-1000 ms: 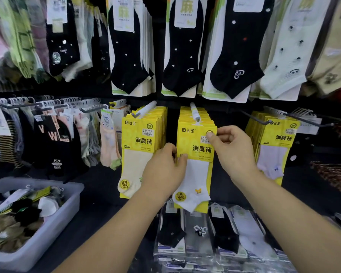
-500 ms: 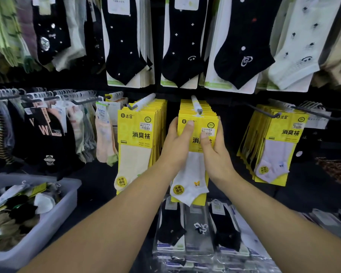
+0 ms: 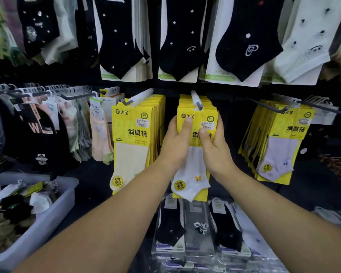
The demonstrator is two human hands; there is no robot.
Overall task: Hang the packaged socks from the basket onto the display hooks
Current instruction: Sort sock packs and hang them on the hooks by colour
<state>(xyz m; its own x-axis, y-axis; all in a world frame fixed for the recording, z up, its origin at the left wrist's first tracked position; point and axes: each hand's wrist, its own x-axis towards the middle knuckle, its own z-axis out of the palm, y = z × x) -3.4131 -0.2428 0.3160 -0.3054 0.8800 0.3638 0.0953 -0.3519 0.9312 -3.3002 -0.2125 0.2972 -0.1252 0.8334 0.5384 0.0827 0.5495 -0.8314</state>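
Left hand (image 3: 176, 143) and right hand (image 3: 215, 150) gripped a yellow-carded pack of white ankle socks (image 3: 197, 117) between them.
Thumbs pressed its front; it hung on a white-sleeved metal hook (image 3: 195, 98) just above them. A grey plastic basket (image 3: 53, 219) sat well down-left.

Yellow sock packs (image 3: 197, 123) with white socks (image 3: 187, 184), one bearing a small orange butterfly (image 3: 198, 178); black dotted socks (image 3: 116, 36) far above; pale grey basket (image 3: 49, 227) near left, contents perhaps brown and black

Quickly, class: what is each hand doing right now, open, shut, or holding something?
Left hand: grips the hanging yellow sock packs.
Right hand: grips the same packs.
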